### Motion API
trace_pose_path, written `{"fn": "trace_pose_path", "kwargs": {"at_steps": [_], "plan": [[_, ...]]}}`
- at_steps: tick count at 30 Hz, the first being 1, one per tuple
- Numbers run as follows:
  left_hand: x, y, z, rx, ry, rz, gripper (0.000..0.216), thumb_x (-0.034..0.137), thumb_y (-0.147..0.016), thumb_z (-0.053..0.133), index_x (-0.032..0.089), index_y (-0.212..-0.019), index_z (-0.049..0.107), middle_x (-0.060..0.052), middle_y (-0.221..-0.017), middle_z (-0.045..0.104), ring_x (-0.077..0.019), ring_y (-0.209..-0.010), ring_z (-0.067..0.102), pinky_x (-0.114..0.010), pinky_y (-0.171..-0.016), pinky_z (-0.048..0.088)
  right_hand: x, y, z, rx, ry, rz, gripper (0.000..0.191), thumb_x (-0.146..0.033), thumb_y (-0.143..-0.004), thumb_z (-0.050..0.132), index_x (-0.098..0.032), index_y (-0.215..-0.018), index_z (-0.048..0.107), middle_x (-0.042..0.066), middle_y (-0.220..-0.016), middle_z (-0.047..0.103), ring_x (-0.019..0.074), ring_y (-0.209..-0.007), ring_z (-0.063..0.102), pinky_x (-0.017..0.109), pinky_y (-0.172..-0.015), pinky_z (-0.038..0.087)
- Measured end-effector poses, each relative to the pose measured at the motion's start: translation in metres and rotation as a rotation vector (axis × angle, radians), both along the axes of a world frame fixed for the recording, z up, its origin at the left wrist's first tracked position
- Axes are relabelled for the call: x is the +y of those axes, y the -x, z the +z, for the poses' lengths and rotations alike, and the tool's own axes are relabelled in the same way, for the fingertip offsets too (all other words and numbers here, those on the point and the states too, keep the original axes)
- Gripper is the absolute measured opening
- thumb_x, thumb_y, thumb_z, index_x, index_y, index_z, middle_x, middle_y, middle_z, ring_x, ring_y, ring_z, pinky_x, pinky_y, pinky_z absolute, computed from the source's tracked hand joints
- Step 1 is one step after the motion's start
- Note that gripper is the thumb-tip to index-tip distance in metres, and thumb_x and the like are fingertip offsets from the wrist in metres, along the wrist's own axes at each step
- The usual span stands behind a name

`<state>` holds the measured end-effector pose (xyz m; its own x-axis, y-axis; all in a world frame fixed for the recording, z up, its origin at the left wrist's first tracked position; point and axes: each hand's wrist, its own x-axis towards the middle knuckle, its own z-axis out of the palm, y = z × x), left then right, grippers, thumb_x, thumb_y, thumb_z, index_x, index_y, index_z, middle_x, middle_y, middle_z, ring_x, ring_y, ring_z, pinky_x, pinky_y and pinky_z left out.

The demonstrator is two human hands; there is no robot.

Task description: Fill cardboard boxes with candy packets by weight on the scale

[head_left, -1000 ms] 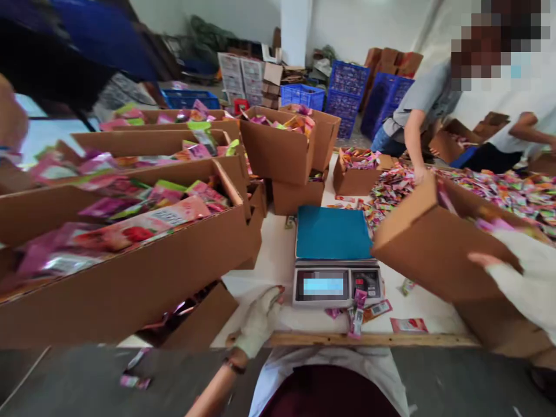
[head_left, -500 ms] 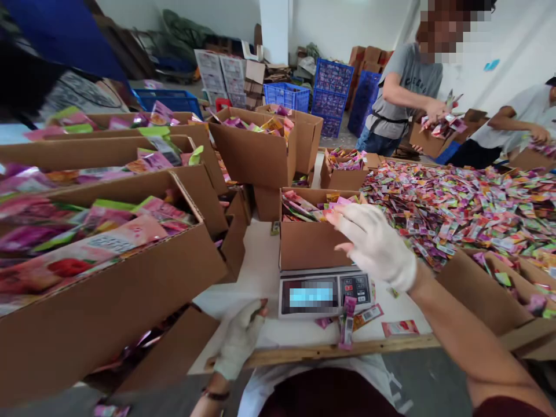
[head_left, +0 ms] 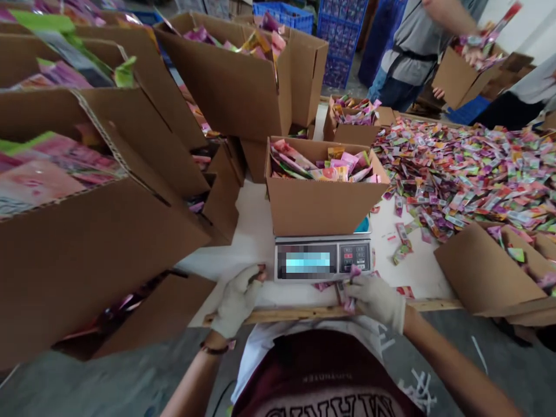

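My right hand, in a whitish glove with bare fingertips, closes on a purple sachet at the table's front edge. My left hand, gloved alike, rests left of the scale, loosely curled, a gap between thumb and fingers and nothing visible in it. Between and beyond both hands sits the weighing scale; its lit display is blurred. On its pan stands a cardboard box holding several colourful sachets. A red-pink sachet and others lie around my right hand.
Large filled cardboard boxes crowd the left. A wide heap of sachets covers the right of the table, with another box at its near edge. Across the table a person in a grey shirt handles a box of sachets.
My right hand has moved from above the box on the scale down to the sachets at the front edge, taking hold of a purple one. The view has tilted downward; my left hand stays beside the scale.
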<state>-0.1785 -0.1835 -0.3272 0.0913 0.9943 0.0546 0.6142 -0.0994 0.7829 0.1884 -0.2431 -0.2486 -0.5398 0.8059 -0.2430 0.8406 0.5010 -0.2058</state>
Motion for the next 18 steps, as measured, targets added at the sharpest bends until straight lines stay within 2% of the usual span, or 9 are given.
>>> {"fn": "trace_pose_path", "kwargs": {"at_steps": [3, 5, 8, 10, 15, 17, 18], "plan": [[-0.002, -0.001, 0.003, 0.020, 0.016, 0.009, 0.047, 0.051, -0.092, 0.051, 0.015, -0.112, 0.072, -0.014, -0.115, 0.077, -0.0268, -0.109, 0.072, -0.039, -0.102, 0.056, 0.011, -0.055, 0.031, 0.192, -0.199, -0.166, 0.017, -0.017, -0.087, 0.055, -0.022, -0.087, 0.072, 0.011, -0.111, 0.066, 0.0255, -0.105, 0.059, 0.039, -0.092, 0.048], [-0.003, 0.000, 0.004, 0.036, 0.031, 0.008, 0.048, 0.051, -0.092, 0.050, 0.014, -0.113, 0.071, -0.015, -0.117, 0.077, -0.0274, -0.110, 0.072, -0.040, -0.103, 0.055, 0.025, -0.098, 0.039, 0.270, -0.296, -0.401, 0.014, -0.018, -0.085, 0.053, -0.021, -0.087, 0.067, 0.012, -0.115, 0.065, 0.0270, -0.109, 0.059, 0.042, -0.098, 0.047], [-0.002, 0.001, 0.006, 0.047, 0.040, -0.004, 0.049, 0.052, -0.092, 0.050, 0.014, -0.114, 0.071, -0.014, -0.118, 0.076, -0.0280, -0.111, 0.071, -0.041, -0.104, 0.054, 0.051, -0.151, 0.028, 0.204, -0.263, -0.918, 0.023, -0.025, -0.091, 0.044, -0.019, -0.104, 0.062, 0.010, -0.099, 0.067, 0.0243, -0.094, 0.062, 0.039, -0.090, 0.050], [-0.002, 0.001, 0.007, 0.052, 0.042, -0.016, 0.048, 0.053, -0.092, 0.049, 0.015, -0.113, 0.071, -0.014, -0.117, 0.077, -0.0281, -0.110, 0.071, -0.041, -0.103, 0.055, 0.067, -0.170, 0.010, 0.112, -0.216, -1.125, 0.032, -0.032, -0.096, 0.040, -0.016, -0.114, 0.060, 0.012, -0.099, 0.068, 0.0248, -0.090, 0.063, 0.038, -0.084, 0.050], [-0.002, -0.001, 0.013, 0.071, 0.066, -0.012, 0.047, 0.054, -0.092, 0.048, 0.016, -0.109, 0.071, -0.013, -0.114, 0.077, -0.0286, -0.108, 0.072, -0.041, -0.102, 0.055, 0.084, -0.177, -0.032, -0.033, -0.070, -1.229, 0.041, -0.047, -0.089, 0.061, -0.013, -0.112, 0.063, 0.017, -0.096, 0.070, 0.0285, -0.088, 0.067, 0.039, -0.082, 0.051], [-0.002, -0.002, 0.014, 0.067, 0.071, 0.000, 0.046, 0.052, -0.091, 0.049, 0.016, -0.109, 0.071, -0.012, -0.114, 0.077, -0.0275, -0.107, 0.072, -0.039, -0.101, 0.056, 0.085, -0.177, -0.034, -0.076, -0.035, -1.234, 0.041, -0.044, -0.086, 0.066, -0.012, -0.111, 0.065, 0.021, -0.102, 0.070, 0.0326, -0.095, 0.068, 0.044, -0.087, 0.052], [-0.002, -0.001, 0.014, 0.065, 0.072, 0.003, 0.045, 0.052, -0.091, 0.049, 0.017, -0.109, 0.071, -0.012, -0.114, 0.077, -0.0268, -0.106, 0.072, -0.038, -0.100, 0.056, 0.086, -0.177, -0.029, -0.095, -0.033, -1.234, 0.043, -0.041, -0.085, 0.067, -0.012, -0.115, 0.066, 0.023, -0.111, 0.069, 0.0351, -0.102, 0.067, 0.047, -0.091, 0.051]]}}
